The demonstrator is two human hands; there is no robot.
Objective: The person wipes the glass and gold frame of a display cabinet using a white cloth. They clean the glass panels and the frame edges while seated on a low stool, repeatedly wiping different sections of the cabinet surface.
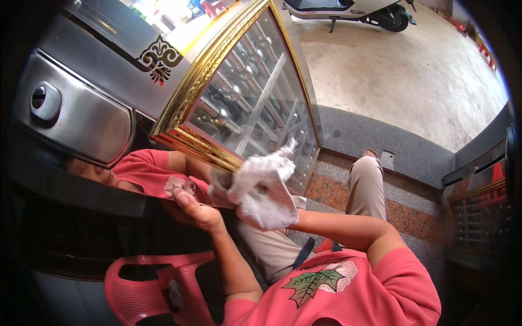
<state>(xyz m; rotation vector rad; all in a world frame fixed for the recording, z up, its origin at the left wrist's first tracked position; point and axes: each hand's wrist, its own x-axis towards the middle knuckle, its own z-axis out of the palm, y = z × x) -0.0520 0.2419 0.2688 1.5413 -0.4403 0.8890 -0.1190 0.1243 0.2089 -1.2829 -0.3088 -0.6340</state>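
Observation:
A polished metal door (163,93) stands in front of me, with a gold ornate frame (212,69) around a glass panel (281,93). Metal bars with round knobs (232,91) show behind the glass. My left hand (202,214) is bare and grips the door's near edge, thumb on top and fingers mostly hidden. A white knit glove (269,208) covers my right hand (261,179), which rests against the frame's lower corner; its finger positions are hidden. The shiny surface mirrors my arm, shirt and glove. A steel lock plate (81,110) is at the left.
A pink plastic chair (138,291) stands below my left arm, with a whitish crumpled item (176,293) on it. Underfoot are a grey and reddish granite floor (326,187) and a grey sill (379,130). Beyond, a scooter (350,12) is parked on concrete. Another framed panel (477,216) is at right.

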